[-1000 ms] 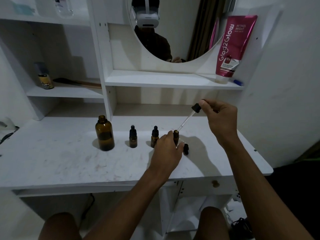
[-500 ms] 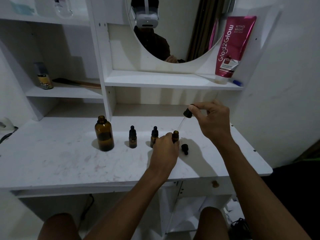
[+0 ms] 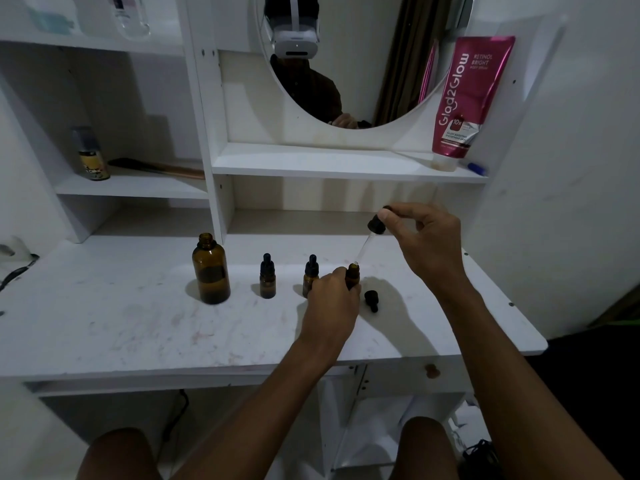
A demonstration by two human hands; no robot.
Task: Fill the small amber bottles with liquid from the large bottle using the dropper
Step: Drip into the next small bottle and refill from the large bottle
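Observation:
The large amber bottle (image 3: 211,271) stands uncapped on the white desk (image 3: 138,317). To its right stand two small amber bottles with black dropper caps, one (image 3: 267,277) free and one (image 3: 310,275) partly behind my left hand. My left hand (image 3: 334,299) grips a third small amber bottle (image 3: 353,273), which is open. My right hand (image 3: 426,240) pinches the black bulb of the dropper (image 3: 369,242); its glass tip slants down to the open bottle's mouth. A loose black cap (image 3: 371,299) lies just right of that bottle.
A shelf unit with a round mirror (image 3: 346,64) rises behind the desk. A pink lotion tube (image 3: 464,98) leans on the right shelf, and a small can (image 3: 90,157) and a dark flat tool (image 3: 156,166) sit on the left shelf. The desk's right edge is near my right forearm.
My right hand has moved the dropper left and steeper, bringing its tip from beside the open small bottle to its mouth. My left hand has kept its hold on that bottle.

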